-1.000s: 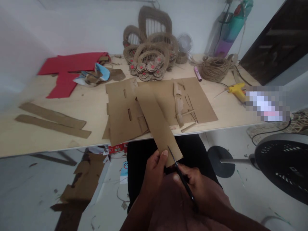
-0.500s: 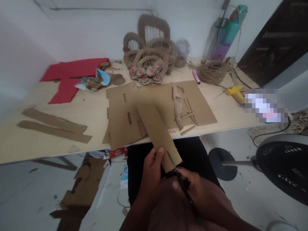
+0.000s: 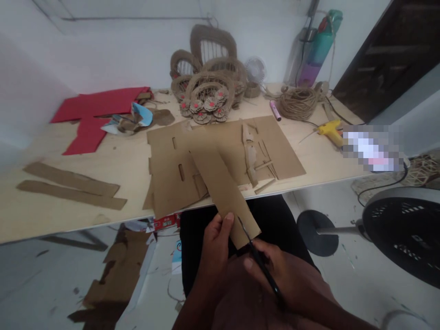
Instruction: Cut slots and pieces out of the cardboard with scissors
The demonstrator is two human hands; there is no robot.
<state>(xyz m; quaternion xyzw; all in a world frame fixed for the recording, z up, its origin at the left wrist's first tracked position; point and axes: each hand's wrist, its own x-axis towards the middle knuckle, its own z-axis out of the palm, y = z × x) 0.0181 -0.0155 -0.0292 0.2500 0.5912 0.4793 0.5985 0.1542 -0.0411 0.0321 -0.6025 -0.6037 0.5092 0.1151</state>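
Note:
My left hand (image 3: pixel 219 238) pinches the near left edge of a long cardboard strip (image 3: pixel 225 185), thumb on top. The strip slants away from me over the table's front edge. In my right hand (image 3: pixel 271 263) is a pair of black-handled scissors (image 3: pixel 264 266). One blade lies over the strip's near end, pointing away from me along its length; the other blade is hidden beneath. Under the strip's far part lies a larger cardboard sheet (image 3: pixel 165 195) with slots cut in it. Thin cardboard scraps (image 3: pixel 252 165) rest on that sheet, right of the strip.
Two cut strips (image 3: pixel 72 195) and red sheets (image 3: pixel 99 103) lie on the left. Twine-wrapped ornaments (image 3: pixel 209 91) stand at the back. Rightward are a twine coil (image 3: pixel 298 103), a yellow glue gun (image 3: pixel 330 130) and a bottle (image 3: pixel 318 50). A black fan (image 3: pixel 409 238) stands right, below table height.
The camera view has shifted slightly, so the table things appear a little further left. Both hands keep their hold, and the scissors stay at nearly the same place on the strip.

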